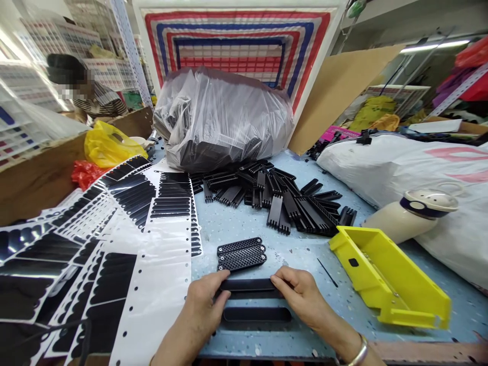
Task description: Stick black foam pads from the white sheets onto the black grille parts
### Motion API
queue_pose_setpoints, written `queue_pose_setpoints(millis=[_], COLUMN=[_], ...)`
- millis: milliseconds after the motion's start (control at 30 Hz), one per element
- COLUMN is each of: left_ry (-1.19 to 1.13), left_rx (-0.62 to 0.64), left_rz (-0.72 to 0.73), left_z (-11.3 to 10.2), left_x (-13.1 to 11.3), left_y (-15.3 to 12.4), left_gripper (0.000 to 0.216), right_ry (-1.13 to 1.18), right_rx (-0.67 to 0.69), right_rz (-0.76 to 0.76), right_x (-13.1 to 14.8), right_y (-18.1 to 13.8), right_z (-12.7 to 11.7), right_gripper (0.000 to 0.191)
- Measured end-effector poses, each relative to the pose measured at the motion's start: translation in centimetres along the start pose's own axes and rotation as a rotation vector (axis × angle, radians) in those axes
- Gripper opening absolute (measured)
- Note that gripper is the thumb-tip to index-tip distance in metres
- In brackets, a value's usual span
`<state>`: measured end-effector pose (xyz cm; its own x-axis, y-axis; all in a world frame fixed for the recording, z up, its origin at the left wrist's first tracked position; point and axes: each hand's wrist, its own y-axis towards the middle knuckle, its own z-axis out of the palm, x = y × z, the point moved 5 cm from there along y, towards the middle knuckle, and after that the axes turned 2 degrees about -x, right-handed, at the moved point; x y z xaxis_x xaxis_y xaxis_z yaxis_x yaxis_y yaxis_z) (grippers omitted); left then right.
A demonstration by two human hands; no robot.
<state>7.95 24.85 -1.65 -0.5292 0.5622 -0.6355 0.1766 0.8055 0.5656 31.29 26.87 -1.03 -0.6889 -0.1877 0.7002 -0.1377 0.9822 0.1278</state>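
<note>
Both hands grip one black strip by its ends, stretched level between them near the table's front edge. My left hand pinches the left end with thumb and fingers; my right hand pinches the right end. Just below the strip lies a black block with a long rounded recess. Beyond it, several black textured bars with small round metal ends sit side by side. To the left, sheets of black stickers on white backing overlap in a loose stack. What lies directly under the strip is partly hidden.
A heap of black slotted plastic pieces lies behind. Further back stand a filled clear plastic bag and a striped crate. At right are a yellow bin, a cream bottle and a thin black stick. Another person sits far left.
</note>
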Motion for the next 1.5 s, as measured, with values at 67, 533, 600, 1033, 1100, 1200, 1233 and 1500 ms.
queue_pose_setpoints(millis=[67, 533, 600, 1033, 1100, 1200, 1233, 1500], left_ry=[-0.02, 0.111, 0.163, -0.04, -0.028, -0.006, 0.007, 0.088], left_rx=[0.01, 0.103, 0.204, 0.227, 0.237, 0.274, 0.294, 0.068], left_rz=[-0.078, -0.37, -0.395, -0.54, -0.528, -0.488, -0.466, -0.347], left_z=[0.0, -1.1, -0.1, 0.2, 0.2, 0.4, 0.5, -3.5], left_x=[0.2, -0.1, -0.1, 1.3, 1.3, 0.9, 0.6, 2.0], left_y=[0.0, 0.6, 0.8, 0.1, 0.2, 0.7, 0.8, 0.6], left_gripper=[0.038, 0.033, 0.034, 0.033, 0.034, 0.033, 0.032, 0.024], right_ry=[0.0, -0.222, -0.259, -0.182, -0.167, -0.092, -0.065, -0.073], right_rx=[-0.001, 0.125, 0.129, 0.137, 0.107, 0.087, 0.091, 0.004], right_rz=[-0.01, -0.4, -0.406, -0.139, -0.113, -0.118, -0.128, -0.126], right_x=[-0.1, 6.0, 6.0, 1.8, 1.0, 0.9, 1.0, -1.7], right_y=[0.2, 1.8, 1.9, 1.7, 1.3, 0.6, 0.3, 0.3], right_z=[-0.1, 4.6, 5.2, 1.8, 0.8, -0.2, -0.4, -2.0], right_gripper=[0.046, 0.038, 0.037, 0.033, 0.036, 0.042, 0.043, 0.037])
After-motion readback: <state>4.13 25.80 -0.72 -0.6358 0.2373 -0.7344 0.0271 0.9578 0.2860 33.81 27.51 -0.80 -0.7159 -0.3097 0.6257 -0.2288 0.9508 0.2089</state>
